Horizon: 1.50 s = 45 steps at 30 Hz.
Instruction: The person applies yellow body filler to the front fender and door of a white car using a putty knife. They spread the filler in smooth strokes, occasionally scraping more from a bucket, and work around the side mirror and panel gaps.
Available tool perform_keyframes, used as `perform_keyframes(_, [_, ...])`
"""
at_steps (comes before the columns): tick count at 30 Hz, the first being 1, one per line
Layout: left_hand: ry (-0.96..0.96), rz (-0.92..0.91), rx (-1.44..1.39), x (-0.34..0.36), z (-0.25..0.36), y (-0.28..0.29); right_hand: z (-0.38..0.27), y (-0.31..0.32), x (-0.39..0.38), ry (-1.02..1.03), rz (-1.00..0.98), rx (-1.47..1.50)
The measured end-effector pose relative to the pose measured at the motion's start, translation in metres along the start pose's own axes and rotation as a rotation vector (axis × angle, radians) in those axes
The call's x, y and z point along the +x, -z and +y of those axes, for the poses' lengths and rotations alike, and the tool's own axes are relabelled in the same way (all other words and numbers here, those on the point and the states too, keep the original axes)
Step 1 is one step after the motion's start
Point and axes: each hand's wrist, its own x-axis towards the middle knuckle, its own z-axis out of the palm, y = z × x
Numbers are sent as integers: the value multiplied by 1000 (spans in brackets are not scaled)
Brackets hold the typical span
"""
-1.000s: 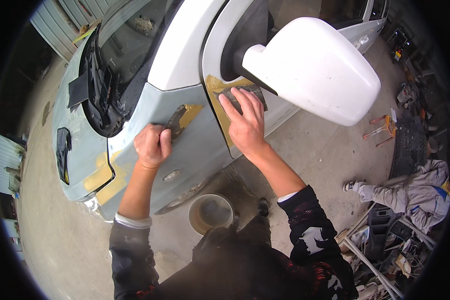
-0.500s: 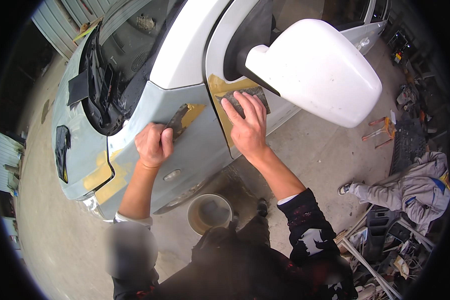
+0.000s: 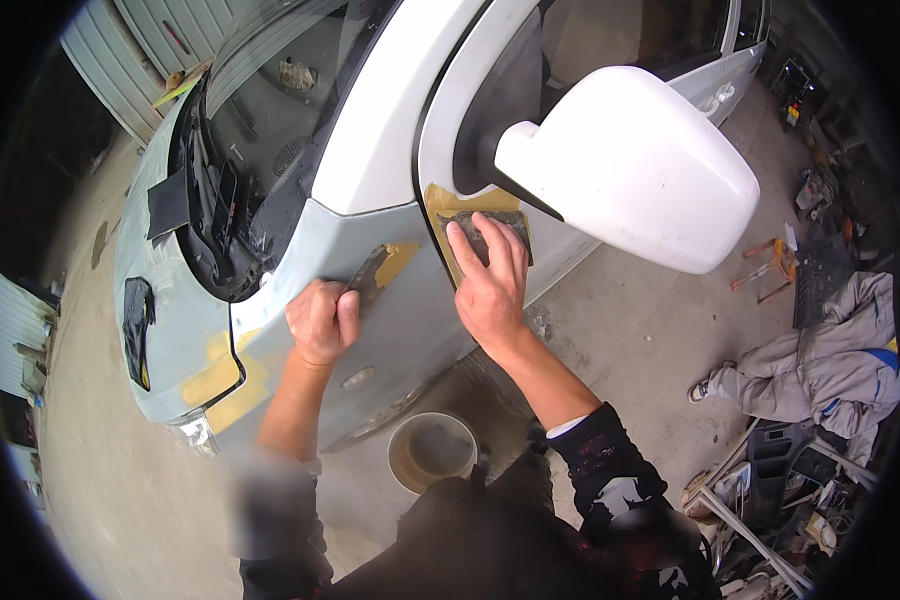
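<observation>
My left hand point(image 3: 320, 322) is closed, thumb up, around one end of a dark, flat, narrow strip point(image 3: 371, 271). That strip lies close to the grey car fender point(image 3: 400, 310), beside a small yellow filler patch point(image 3: 398, 262); whether it touches the panel I cannot tell. My right hand point(image 3: 493, 285) presses a dark sheet that looks like sandpaper point(image 3: 516, 219) flat with spread fingers. Under the sheet is a yellow filler patch point(image 3: 444, 197) on the front door, below the white side mirror point(image 3: 635, 170). Part of the sheet is hidden by the fingers.
On the floor below the fender stands a bucket point(image 3: 433, 448) with cloudy liquid. A small orange stool point(image 3: 770, 268) is farther right. At the lower right, grey clothing point(image 3: 820, 365) lies near piled parts point(image 3: 780, 465). The mirror juts out beside my right hand.
The whole view has shifted, so the car sits lower in the picture. Both hands keep nearly the same places on the car; the right hand's sheet sits slightly farther left.
</observation>
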Motion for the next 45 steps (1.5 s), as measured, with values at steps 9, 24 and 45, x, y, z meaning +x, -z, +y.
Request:
perform_keyframes(9, [-10, 8, -3, -2, -3, -2, -16, -7, 2, -4, 10, 5])
perform_keyframes(24, [-17, 3, 28, 1, 1, 0, -15, 3, 6, -76, 8, 12])
perform_keyframes(45, [-2, 12, 9, 1, 2, 0, 38, 31, -23, 136, -123, -11])
